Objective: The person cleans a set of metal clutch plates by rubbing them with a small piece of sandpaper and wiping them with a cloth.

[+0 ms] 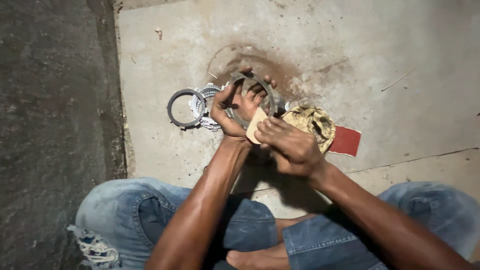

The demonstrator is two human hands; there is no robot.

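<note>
A: Fingers status?

B: Left hand (234, 111) fingers curled through and around a grey metal ring plate (255, 100), closed on it, held up off the floor. Right hand (287, 142) fingers pinched shut on a tan piece of sandpaper (257, 125), pressed against the ring's lower edge.

A: Ring condition?

B: Flat, thin, circular, dull grey, open centre. Rim looks notched, detail blurred. Palm visible through the hole.

A: Around it?

B: Just left of the left hand, on the concrete floor (410, 65): a dark flat ring (186, 108) touching a stack of toothed metal plates (204, 106). Right of the hands: crumpled yellowish rag (312, 122), a red sandpaper sheet (346, 141) just beside it. Rusty brown stain (265, 62) on the floor behind the ring. Concrete is rough, pale, scratched. Blue jeans (130, 210) at bottom, knees apart.
</note>
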